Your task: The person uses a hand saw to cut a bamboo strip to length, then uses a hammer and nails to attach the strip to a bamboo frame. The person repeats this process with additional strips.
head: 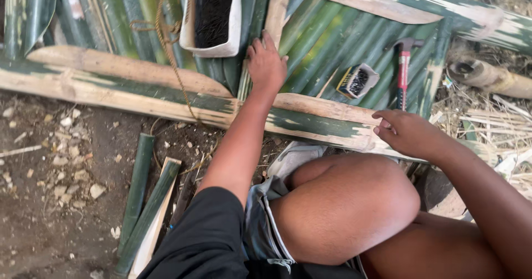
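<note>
Hands apart over a split-bamboo panel (332,41) on the ground: left hand (266,63) presses flat, fingers spread, on upright slats; right hand (407,134) rests loosely curled on the crosswise bamboo rail (310,121), nearest the red-handled hammer (404,71) lying lengthwise just beyond it.

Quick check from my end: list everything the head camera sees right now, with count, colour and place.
Split bamboo slats: many, green, laid side by side as a panel across the top.
Long bamboo cross strip: one, green and pale tan, along the panel's near edge.
White cut plastic container of dark nails: one, top centre on the slats.
Small open box of nails: one, yellow and blue, right of centre.
Red-handled hammer: one, beside the box.
Brown cord: one, by the container.
Loose bamboo pieces: about three, green, on the dirt at lower left.
Left hand: flat on a slat.
Right hand: over the cross strip, fingers pinched.
</note>
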